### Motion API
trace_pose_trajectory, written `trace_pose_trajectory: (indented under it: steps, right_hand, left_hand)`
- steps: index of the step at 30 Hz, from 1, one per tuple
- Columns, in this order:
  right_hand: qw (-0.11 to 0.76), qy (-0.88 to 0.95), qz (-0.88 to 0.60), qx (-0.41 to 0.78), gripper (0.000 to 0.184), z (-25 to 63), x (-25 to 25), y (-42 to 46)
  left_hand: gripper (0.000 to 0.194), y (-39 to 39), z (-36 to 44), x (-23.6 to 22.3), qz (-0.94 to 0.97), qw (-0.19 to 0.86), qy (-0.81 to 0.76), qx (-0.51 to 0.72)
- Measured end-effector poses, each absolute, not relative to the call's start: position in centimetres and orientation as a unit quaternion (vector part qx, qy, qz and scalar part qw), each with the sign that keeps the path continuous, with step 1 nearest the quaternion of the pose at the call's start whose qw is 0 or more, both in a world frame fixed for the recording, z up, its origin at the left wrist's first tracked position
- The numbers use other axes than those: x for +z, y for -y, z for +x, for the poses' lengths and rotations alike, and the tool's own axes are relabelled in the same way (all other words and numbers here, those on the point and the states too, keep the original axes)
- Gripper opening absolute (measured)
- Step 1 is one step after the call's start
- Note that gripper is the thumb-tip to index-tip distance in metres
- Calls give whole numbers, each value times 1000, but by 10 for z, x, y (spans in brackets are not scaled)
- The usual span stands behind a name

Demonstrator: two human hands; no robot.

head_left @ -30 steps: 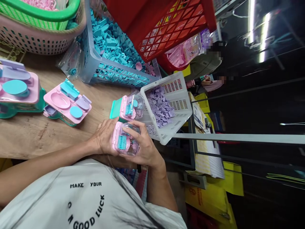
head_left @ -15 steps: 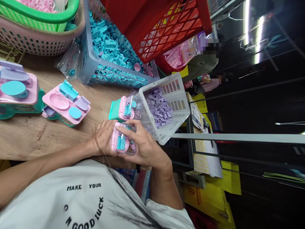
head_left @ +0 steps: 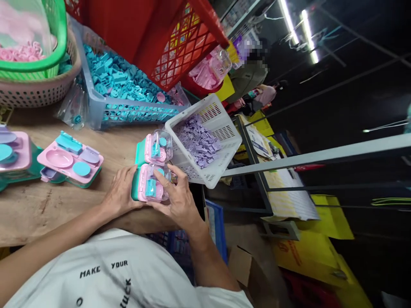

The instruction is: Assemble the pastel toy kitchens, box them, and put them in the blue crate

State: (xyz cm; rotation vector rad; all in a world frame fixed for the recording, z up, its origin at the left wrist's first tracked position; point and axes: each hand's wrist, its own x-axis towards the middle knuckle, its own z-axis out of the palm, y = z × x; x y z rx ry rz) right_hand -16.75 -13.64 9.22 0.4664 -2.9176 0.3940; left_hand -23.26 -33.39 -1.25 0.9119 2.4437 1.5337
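A toy kitchen box (head_left: 147, 188) with a teal base, pink top, small blue and pink parts and a clear cover is between my hands at the table's edge. My left hand (head_left: 120, 191) grips its teal base from the left. Around the clear cover, the fingers of my right hand (head_left: 180, 196) are curled, thumb and forefinger on its far part. A matching toy box (head_left: 149, 149) lies just beyond, touching or nearly touching it. Farther left stands an uncovered pink-topped toy set (head_left: 70, 160), with another similar one (head_left: 19, 154) partly cut off.
A white basket of purple parts (head_left: 205, 175) tilts at the table's right end. Behind are a pale blue crate of blue parts (head_left: 96, 115), a red crate (head_left: 128, 38) above it, and a green basket (head_left: 61, 38) inside a pink one (head_left: 19, 92). A person (head_left: 247, 77) is in the background.
The held toy box has come level with the matching one, side by side. My left hand has drawn back leftward, uncovering the teal base. The whole view has shifted and tilted.
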Motion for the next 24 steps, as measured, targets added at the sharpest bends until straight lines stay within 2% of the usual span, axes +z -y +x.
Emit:
trace_pose_trajectory:
  steps: [2, 5, 7, 10, 13, 16, 21, 23, 24]
  right_hand:
    - [122, 974, 128, 139, 87, -169, 77, 136]
    - [132, 971, 92, 178, 102, -189, 56, 143]
    - [123, 965, 79, 220, 108, -212, 45, 153]
    - [116, 955, 91, 256, 109, -257, 36, 171]
    - [103, 952, 133, 256, 101, -295, 39, 183]
    - [95, 953, 165, 236, 87, -312, 54, 185]
    - [151, 949, 197, 194, 47, -299, 95, 145]
    - [216, 952, 114, 184, 37, -293, 109, 110]
    - [230, 958, 54, 162, 41, -293, 113, 91]
  left_hand:
    - [94, 338, -233, -13, 301, 32, -813, 496]
    - [83, 339, -232, -13, 300, -40, -822, 482]
    - [86, 339, -232, -12, 282, -106, -842, 448]
    - [100, 339, -234, -5, 259, -186, -869, 378]
    - [112, 342, -236, 4, 271, -215, -876, 335]
    - [110, 346, -236, 9, 303, -240, -875, 290]
    - [90, 344, -234, 3, 337, -231, -885, 224]
    - [74, 341, -231, 0, 341, -201, -896, 199]
    - [66, 339, -230, -1, 342, -184, -902, 190]
